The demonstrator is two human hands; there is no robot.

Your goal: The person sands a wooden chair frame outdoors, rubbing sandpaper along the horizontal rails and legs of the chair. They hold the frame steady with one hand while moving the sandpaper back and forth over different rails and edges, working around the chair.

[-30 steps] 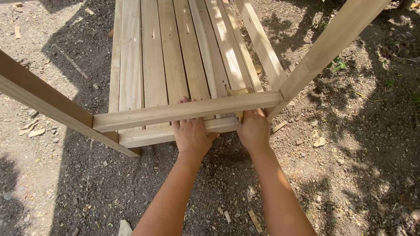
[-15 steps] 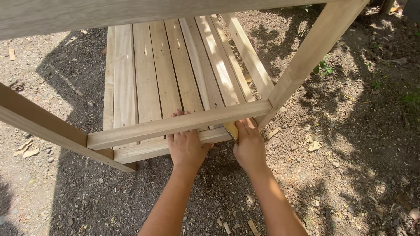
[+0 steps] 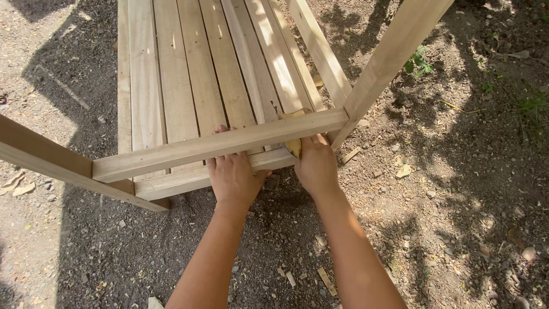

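Observation:
A light wooden frame lies on bare dirt, with a slatted panel point(image 3: 200, 74) running away from me. A horizontal crossbar point(image 3: 171, 153) spans between two slanted legs point(image 3: 394, 54). My left hand point(image 3: 231, 177) reaches under the crossbar, fingers gripping it from behind near its middle. My right hand point(image 3: 316, 166) is tucked under the crossbar's right end, pressing a small yellowish folded piece, perhaps sandpaper point(image 3: 294, 146), against the wood. The fingertips of both hands are hidden behind the bar.
The left slanted leg point(image 3: 46, 157) crosses the view's left side. A lower end rail point(image 3: 189, 178) sits under the crossbar. Wood chips point(image 3: 327, 280) and small stones scatter over the dirt. A few green weeds point(image 3: 418, 60) grow at right.
The view has shifted while both hands stay under the crossbar. The right hand has slid slightly right toward the leg joint, and the yellowish piece now shows beside it.

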